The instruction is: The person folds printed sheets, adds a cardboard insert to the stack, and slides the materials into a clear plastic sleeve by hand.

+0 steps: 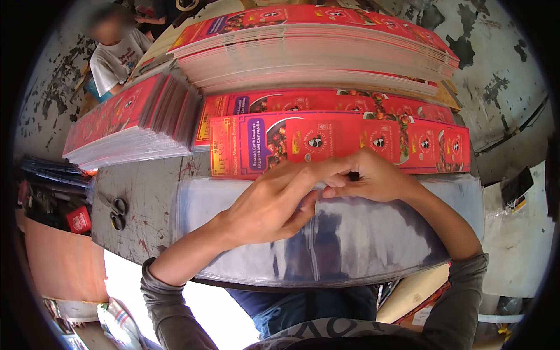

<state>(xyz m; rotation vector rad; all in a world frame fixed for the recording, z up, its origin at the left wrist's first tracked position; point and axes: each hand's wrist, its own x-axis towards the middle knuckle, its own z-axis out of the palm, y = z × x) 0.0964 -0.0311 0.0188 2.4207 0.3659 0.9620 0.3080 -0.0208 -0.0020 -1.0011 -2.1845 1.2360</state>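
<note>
My left hand (265, 201) and my right hand (370, 175) meet over the middle of the table, fingertips overlapping. Both have their fingers drawn together, and whatever lies between them is hidden or too small to make out. Beneath them is a stack of clear plastic sleeves (373, 233), glossy and creased, along the table's near edge. Just beyond my fingers lies a long red printed card strip (344, 137) with sauce branding, its lower edge beside the sleeves. Another red strip (291, 102) lies behind it, partly covered.
A tall stack of red printed strips (315, 52) spans the back. At left stands a pile of sleeved red strips (128, 119). Black-handled scissors (118, 213) rest on the worn grey tabletop (143, 186). Another person (116, 52) is at the far left.
</note>
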